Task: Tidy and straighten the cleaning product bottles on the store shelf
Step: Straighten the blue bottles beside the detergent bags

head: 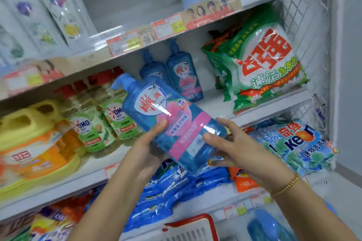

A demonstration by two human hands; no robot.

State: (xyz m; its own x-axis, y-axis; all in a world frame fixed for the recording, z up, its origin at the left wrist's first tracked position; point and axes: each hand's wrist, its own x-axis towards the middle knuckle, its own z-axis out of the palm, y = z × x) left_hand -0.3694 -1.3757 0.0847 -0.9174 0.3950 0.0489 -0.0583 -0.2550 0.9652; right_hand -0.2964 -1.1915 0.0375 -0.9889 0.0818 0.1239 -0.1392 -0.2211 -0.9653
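Blue pump bottle (162, 111), tilted with its pump up-left, sits in both hands: left hand (143, 150) curls round its left side, right hand (241, 148) clasps its base. Beyond, two matching bottles (184, 78) stand upright on the middle shelf (215, 101).

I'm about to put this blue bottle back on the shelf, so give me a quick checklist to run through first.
1. Grip: left hand and right hand both hold the blue pump bottle: ok.
2. Bottle upright: it is tilted, pump toward the upper left: not ok.
3. Label facing outward: it faces the camera: ok.
4. Free space: bare shelf shows in front of the two matching bottles: ok.
5. Matching bottles standing upright: ok.
6. Pump locked shut: cannot tell.
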